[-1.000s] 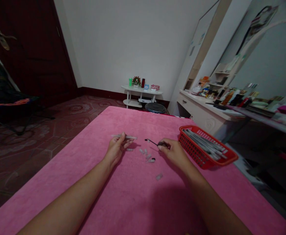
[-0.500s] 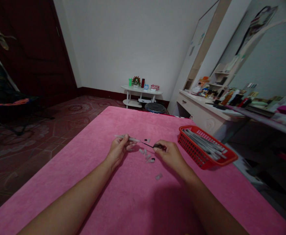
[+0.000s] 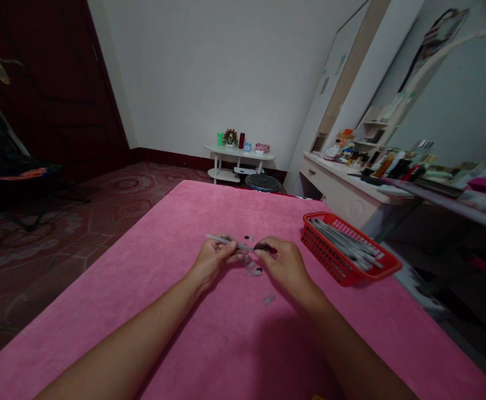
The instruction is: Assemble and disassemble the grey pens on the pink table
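My left hand (image 3: 218, 256) pinches a slim, pale translucent tube, like a pen barrel (image 3: 220, 239), which slants down to the right. Its right end meets the fingertips of my right hand (image 3: 282, 261). A dark, thick-ended piece (image 3: 262, 246) is closed in my right fingers, partly hidden by them. No thin dark rod shows between the hands. Several small clear pieces lie on the pink cloth (image 3: 209, 333) below and between the hands; one clear piece with a black end (image 3: 256, 272) is near my right thumb. Another clear piece (image 3: 269, 300) lies closer to me.
A red plastic basket (image 3: 328, 258) on the right holds several long grey-white sticks (image 3: 346, 244) like pens. A small black-ended piece (image 3: 246, 237) lies beyond the hands. Past the table stand a low white stand (image 3: 226, 176) and a dressing table (image 3: 342, 189) crowded with bottles.
My hands have come together: the left moved right with the tube, and the thin dark rod that showed between them has gone from sight at the tube's right end.
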`<action>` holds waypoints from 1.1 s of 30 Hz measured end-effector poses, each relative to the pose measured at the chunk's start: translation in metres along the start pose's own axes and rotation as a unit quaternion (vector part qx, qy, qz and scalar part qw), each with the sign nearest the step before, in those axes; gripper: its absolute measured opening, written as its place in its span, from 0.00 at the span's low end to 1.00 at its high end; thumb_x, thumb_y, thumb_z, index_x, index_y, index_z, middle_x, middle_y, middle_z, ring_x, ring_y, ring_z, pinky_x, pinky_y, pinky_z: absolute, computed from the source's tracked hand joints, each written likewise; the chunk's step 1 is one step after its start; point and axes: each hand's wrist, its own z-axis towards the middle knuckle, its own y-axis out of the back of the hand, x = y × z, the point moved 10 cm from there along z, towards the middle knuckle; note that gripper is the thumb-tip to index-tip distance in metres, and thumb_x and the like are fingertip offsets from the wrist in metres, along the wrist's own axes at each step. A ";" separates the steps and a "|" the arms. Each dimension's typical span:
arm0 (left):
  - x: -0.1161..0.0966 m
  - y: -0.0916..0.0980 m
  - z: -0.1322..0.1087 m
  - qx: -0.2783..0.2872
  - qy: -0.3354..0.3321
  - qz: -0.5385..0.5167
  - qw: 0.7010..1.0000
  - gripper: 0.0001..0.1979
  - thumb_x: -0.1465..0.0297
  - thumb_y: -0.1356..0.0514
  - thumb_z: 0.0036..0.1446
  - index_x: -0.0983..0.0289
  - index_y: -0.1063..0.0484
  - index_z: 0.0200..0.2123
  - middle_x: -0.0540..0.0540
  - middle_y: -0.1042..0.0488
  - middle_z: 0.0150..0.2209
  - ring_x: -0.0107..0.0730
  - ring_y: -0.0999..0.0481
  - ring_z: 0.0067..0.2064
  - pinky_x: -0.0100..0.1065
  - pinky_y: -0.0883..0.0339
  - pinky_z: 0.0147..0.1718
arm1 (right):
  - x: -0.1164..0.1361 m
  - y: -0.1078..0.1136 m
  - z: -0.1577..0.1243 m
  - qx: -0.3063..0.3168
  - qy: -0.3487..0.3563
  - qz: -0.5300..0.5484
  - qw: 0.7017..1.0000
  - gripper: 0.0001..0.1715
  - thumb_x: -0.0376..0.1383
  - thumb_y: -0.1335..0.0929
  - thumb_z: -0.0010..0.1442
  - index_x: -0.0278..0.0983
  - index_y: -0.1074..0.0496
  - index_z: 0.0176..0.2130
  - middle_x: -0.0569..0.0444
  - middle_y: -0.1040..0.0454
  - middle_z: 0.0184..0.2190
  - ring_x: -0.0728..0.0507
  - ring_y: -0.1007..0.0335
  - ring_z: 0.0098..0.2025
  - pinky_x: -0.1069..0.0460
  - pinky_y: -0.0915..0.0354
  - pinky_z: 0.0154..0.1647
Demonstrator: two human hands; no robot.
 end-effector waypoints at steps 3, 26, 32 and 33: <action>-0.010 0.018 0.006 -0.057 -0.017 -0.059 0.997 0.06 0.73 0.33 0.49 0.70 0.26 0.27 0.58 0.21 0.29 0.31 0.20 0.32 0.27 0.25 0.35 | 0.004 0.028 -0.001 -0.114 0.005 0.046 0.992 0.12 0.38 0.33 0.57 0.37 0.27 0.42 0.50 0.25 0.39 0.44 0.30 0.42 0.50 0.36 0.45; -0.019 0.075 0.013 -0.205 -0.021 -0.203 0.957 0.12 0.81 0.48 0.61 0.72 0.29 0.27 0.59 0.21 0.28 0.28 0.20 0.29 0.24 0.24 0.30 | -0.041 -0.052 -0.020 0.162 -0.113 -0.010 0.980 0.08 0.27 0.36 0.52 0.36 0.29 0.33 0.54 0.27 0.28 0.47 0.30 0.31 0.54 0.39 0.31; -0.021 0.084 0.016 -0.195 -0.038 -0.180 0.963 0.09 0.80 0.46 0.60 0.70 0.28 0.29 0.58 0.21 0.29 0.29 0.20 0.30 0.26 0.24 0.30 | -0.028 -0.100 -0.045 0.285 -0.202 0.251 0.903 0.10 0.28 0.37 0.49 0.35 0.32 0.35 0.56 0.29 0.23 0.50 0.32 0.24 0.56 0.39 0.26; -0.021 0.084 0.016 -0.188 -0.036 -0.174 0.966 0.09 0.79 0.46 0.60 0.70 0.28 0.29 0.58 0.21 0.30 0.29 0.20 0.31 0.27 0.24 0.31 | -0.034 -0.099 -0.041 0.254 -0.213 0.273 0.903 0.10 0.28 0.36 0.48 0.36 0.33 0.34 0.56 0.28 0.24 0.49 0.32 0.26 0.55 0.38 0.27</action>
